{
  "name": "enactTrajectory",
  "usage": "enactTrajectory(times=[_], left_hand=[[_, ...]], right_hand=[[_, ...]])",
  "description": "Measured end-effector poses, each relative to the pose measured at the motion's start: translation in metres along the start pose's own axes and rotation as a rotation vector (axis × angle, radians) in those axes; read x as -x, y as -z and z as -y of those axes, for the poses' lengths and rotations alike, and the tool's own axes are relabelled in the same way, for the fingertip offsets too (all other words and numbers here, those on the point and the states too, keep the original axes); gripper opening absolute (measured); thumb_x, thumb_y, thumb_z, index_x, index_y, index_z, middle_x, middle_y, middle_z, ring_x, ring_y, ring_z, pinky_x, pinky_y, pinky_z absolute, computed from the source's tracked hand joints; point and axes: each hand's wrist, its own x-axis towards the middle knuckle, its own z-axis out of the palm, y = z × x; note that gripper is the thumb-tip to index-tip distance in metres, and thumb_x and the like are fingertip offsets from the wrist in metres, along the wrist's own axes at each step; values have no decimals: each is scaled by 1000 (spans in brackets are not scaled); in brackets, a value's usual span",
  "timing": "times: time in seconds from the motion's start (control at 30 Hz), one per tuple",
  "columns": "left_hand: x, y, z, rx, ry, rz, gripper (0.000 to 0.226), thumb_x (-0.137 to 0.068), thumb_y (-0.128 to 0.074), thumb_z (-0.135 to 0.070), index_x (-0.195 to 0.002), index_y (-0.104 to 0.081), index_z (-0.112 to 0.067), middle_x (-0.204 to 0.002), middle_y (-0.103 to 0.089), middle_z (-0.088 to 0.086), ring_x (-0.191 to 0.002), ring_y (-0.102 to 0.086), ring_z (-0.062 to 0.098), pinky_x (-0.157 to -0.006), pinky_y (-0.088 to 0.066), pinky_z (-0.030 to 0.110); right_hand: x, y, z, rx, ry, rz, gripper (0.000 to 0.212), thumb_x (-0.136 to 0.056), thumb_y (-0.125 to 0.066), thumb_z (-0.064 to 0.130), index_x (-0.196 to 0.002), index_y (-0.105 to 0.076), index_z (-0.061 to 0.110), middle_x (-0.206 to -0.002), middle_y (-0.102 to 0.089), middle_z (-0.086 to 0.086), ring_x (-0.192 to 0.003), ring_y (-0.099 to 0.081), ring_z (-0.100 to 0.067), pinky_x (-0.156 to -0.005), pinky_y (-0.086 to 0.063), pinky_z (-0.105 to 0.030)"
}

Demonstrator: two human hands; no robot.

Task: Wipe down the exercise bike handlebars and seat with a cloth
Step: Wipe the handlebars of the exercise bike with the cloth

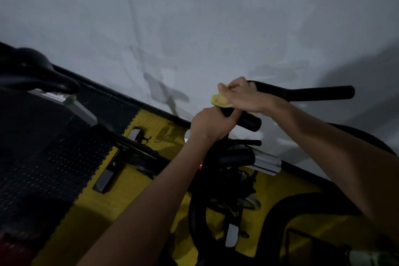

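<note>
I see two hands, both on the handlebars. The right hand (239,96) curls its fingers around a single yellow cloth (219,101), bunching it against the black handlebar (302,93) where the bar bends. The left hand (210,124) grips the near foam grip (248,122) just below the cloth, fingers wrapped round it, so the two hands sit almost touching. The cloth is mostly covered by the right hand; only a crumpled edge shows to the left of the knuckles and a sliver under the wrist.

I count two handlebar ends in view: the long one reaching right, and the short stub poking out past the left hand. Where they join is hidden beneath both hands. One black seat (36,73) sits well apart at the far left, its rear cut off by the picture edge.

Below the forearms the bike frame (224,181) is a dark tangle I can hardly sort out; one pedal (105,179) shows left of the left arm. The bike stands on a yellow and black floor mat (86,211), against a pale wall (194,17). The light is dim, and the lower corners are too blurred for me to name anything.
</note>
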Motion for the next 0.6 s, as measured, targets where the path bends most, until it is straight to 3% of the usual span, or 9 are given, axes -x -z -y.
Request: enactTrajectory(times=[0.13,0.23,0.3,0.43,0.6], left_hand=[[-2,2,0,-16,6,39,84,-82,-28,-89,-88,-64,-14,-81,-66,3,-76,-61,24,-67,-46,36],[-1,6,-4,31,43,50,76,-86,-33,-84,-73,-56,-13,-74,-63,3,-73,-60,21,-64,-45,34],[0,5,-7,36,75,28,75,-85,-35,-84,-68,-52,-13,-71,-62,2,-69,-59,19,-60,-42,32],[5,3,-8,6,122,-29,75,-85,-31,-85,-67,-51,-15,-67,-60,0,-64,-58,16,-55,-38,31],[17,1,-5,-152,23,-12,83,-76,-28,-94,-81,-59,-17,-71,-62,-3,-72,-60,19,-65,-41,34]], right_hand=[[-15,1,-9,51,8,33,44,-91,-43,65,-115,-64,35,-125,-31,10,-119,-26,-15,-97,-25,-31],[-21,0,-8,69,30,17,36,-98,-39,53,-100,-68,32,-121,-30,6,-114,-25,-17,-99,-25,-31],[-25,1,-9,63,33,-37,39,-101,-35,50,-101,-66,27,-123,-30,4,-116,-25,-19,-102,-27,-33],[-31,-1,-8,161,40,-108,49,-103,-27,48,-120,-63,19,-129,-29,-3,-118,-29,-26,-111,-30,-40],[-11,-3,-14,76,162,25,38,-97,-50,55,-112,-71,28,-120,-29,1,-104,-49,-13,-95,-38,-29]])
